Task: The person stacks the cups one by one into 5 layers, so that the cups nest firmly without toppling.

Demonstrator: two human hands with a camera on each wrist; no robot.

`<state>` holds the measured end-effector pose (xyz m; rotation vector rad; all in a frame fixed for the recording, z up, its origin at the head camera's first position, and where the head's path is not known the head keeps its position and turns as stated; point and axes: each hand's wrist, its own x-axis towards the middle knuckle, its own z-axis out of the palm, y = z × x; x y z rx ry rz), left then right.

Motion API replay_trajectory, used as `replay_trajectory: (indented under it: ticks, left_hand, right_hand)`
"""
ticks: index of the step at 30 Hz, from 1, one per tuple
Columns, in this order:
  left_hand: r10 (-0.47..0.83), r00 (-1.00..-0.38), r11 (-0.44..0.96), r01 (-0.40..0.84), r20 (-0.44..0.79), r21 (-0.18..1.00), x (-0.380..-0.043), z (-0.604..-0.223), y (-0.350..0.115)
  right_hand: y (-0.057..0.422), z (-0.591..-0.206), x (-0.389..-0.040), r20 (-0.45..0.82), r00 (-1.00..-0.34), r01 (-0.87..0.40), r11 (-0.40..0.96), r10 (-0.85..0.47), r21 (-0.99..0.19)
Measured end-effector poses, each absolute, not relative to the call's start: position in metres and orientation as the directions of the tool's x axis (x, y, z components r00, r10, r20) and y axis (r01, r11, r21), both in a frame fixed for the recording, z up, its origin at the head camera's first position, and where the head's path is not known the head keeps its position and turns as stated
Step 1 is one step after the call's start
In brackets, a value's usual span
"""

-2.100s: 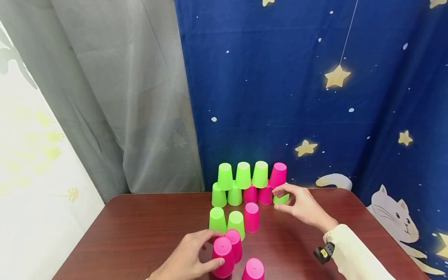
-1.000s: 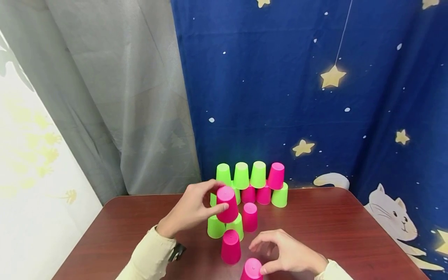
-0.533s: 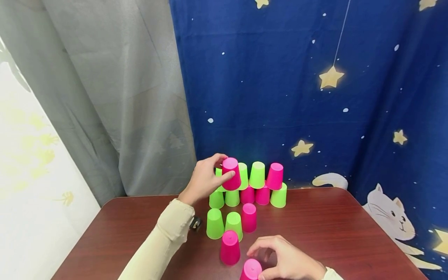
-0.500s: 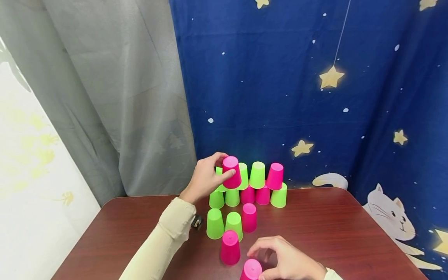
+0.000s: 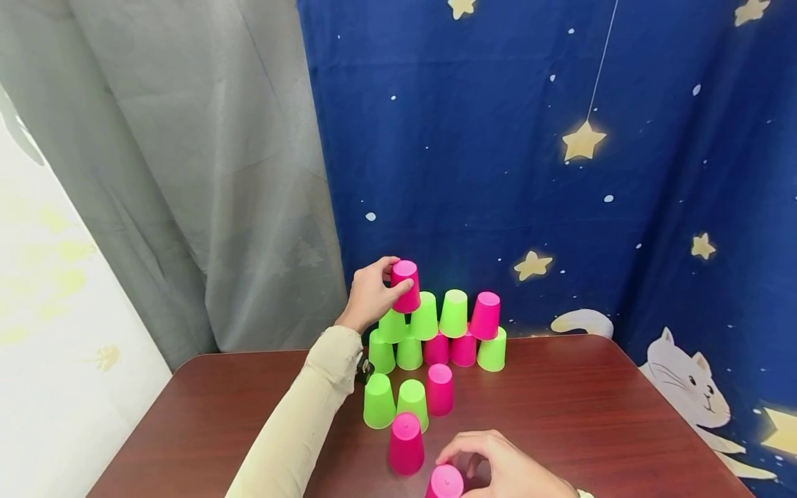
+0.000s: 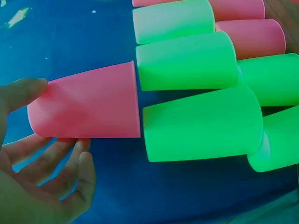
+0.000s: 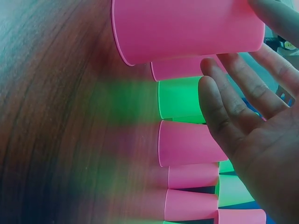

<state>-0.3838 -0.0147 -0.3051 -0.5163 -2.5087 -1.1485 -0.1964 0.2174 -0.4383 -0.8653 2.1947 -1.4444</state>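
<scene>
My left hand (image 5: pixel 367 296) pinches a pink cup (image 5: pixel 408 301) near its closed end, mouth down, just above two green cups (image 5: pixel 392 326) at the left of the upper row. In the left wrist view a thin gap shows between the pink cup's rim (image 6: pixel 137 100) and the nearest green cup (image 6: pixel 203 126). My right hand (image 5: pixel 501 470) holds another upside-down pink cup (image 5: pixel 445 483) at the table's near side, with thumb and fingertips on its upper part in the right wrist view. That cup is cut off by the head view's bottom edge.
Below the upper row stands a bottom row of green and pink cups (image 5: pixel 463 351). Nearer stand two green cups (image 5: pixel 379 401), a pink cup (image 5: pixel 440 391) and another pink cup (image 5: pixel 406 444). The brown table (image 5: pixel 560 401) backs onto a blue curtain (image 5: pixel 467 173).
My left hand has picked up a pink cup from the near group and raised it to above the upper row. My right hand has come from the far stack to the near pink cup.
</scene>
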Motion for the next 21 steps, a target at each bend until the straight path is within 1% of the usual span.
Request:
replay_trajectory:
  ticks: [5, 9, 21]
  left_hand:
    - [0.141, -0.896, 0.605, 0.414, 0.420, 0.680, -0.393, -0.309, -0.011]
    - [0.124, -0.900, 0.610, 0.402, 0.419, 0.683, -0.397, -0.310, -0.007]
    - [0.144, -0.903, 0.604, 0.405, 0.406, 0.686, -0.398, -0.310, -0.010]
  right_hand:
    - [0.217, -0.438, -0.197, 0.012, -0.743, -0.280, 0.294, -0.669, -0.914]
    - [0.218, -0.438, -0.198, -0.005, -0.745, -0.255, 0.292, -0.667, -0.922]
    - [0.218, -0.442, -0.199, -0.004, -0.755, -0.244, 0.286, -0.656, -0.927]
